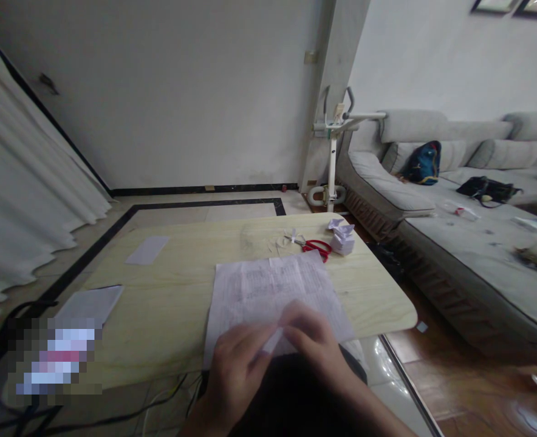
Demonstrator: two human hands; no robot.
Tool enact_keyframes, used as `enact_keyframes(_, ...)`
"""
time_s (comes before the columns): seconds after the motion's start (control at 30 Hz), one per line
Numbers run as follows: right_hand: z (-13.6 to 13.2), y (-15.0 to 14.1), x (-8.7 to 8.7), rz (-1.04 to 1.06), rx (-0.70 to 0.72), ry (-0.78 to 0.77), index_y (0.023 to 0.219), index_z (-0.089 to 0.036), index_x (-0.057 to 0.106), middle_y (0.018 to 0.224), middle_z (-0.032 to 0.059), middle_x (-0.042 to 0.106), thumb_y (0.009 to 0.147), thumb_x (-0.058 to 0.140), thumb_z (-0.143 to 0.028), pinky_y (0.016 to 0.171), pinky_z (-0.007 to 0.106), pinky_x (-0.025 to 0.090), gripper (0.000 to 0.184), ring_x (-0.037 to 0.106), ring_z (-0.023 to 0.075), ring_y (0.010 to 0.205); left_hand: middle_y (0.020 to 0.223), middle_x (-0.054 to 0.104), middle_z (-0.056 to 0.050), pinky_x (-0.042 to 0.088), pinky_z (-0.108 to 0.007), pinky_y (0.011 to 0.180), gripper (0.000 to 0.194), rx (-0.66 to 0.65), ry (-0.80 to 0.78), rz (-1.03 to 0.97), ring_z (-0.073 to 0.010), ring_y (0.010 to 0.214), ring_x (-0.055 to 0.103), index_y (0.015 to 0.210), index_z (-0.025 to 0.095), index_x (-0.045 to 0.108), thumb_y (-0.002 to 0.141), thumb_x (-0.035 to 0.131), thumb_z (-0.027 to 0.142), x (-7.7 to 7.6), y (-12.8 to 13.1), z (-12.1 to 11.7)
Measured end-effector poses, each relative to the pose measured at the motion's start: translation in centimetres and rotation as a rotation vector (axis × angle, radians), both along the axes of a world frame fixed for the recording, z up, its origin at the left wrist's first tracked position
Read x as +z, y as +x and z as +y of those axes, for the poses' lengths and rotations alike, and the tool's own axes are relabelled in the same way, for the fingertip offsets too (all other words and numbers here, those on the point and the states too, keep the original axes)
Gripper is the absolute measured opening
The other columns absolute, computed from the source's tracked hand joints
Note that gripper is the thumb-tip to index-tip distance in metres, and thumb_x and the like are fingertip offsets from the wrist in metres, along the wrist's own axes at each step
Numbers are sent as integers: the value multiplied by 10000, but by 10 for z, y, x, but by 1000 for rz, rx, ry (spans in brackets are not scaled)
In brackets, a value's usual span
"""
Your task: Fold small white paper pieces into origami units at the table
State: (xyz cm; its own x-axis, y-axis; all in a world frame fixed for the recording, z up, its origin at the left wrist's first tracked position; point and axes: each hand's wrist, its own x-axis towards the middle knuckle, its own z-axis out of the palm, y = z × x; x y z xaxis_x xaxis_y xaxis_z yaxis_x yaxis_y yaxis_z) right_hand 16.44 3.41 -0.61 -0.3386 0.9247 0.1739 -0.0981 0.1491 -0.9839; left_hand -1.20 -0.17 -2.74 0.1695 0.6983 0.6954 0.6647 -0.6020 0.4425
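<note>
My left hand [241, 358] and my right hand [308, 334] come together near the table's front edge, over my lap. Between them they pinch a small piece of white paper [273, 342], mostly hidden by the fingers. The right hand is smeared by motion. Beneath and beyond them a large creased printed sheet [268, 282] lies flat on the table. Past its far edge rest red-handled scissors [316, 247], with thin paper scraps [280, 243] around the blades. Folded white paper pieces [342, 237] stand stacked beside the scissors.
The pale wooden table [168, 321] has a small white sheet [147, 250] and a paper stack [90, 305] on its left. A pixelated patch covers the near left corner. A grey sofa [469, 261] stands to the right, with exercise equipment [332, 158] behind the table. Cables [127, 416] run below.
</note>
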Motion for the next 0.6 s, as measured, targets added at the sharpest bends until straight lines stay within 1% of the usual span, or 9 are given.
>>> enact_keyframes(0.1,0,1,1,-11,1,-50,705,-181,575,714,-5,518,793,605,-286,630,279,379,141,478,159,679,927,785,-79,587,-315,742,312,-12,82,83,-208,828,735,1055,164,703,841,503,54,0,-2,1)
enact_keyframes(0.23,-1,1,2,-48,16,-88,661,-177,548,660,-21,493,775,593,-274,609,270,361,156,449,146,646,933,784,-83,578,-322,767,318,-45,137,110,-206,847,733,1053,152,693,840,492,29,6,-1,3)
enact_keyframes(0.3,-1,0,2,-68,10,-108,660,-174,555,649,-23,494,768,598,-272,606,270,365,152,451,145,640,944,782,-82,574,-321,777,331,-51,132,105,-206,862,730,1054,159,693,828,495,20,8,-1,3)
enact_keyframes(0.43,-1,-2,4,-75,-2,-123,664,-176,565,635,-28,496,762,598,-267,593,267,364,137,448,140,619,984,776,-86,567,-332,806,367,-50,74,126,-212,898,723,1068,165,691,799,500,6,7,-2,4)
enact_keyframes(0.6,-1,-3,4,-38,9,-149,658,-183,559,623,-33,488,750,599,-257,580,258,356,125,443,136,610,975,776,-101,559,-337,815,349,-81,87,141,-214,901,720,1063,143,689,806,497,5,8,-1,5)
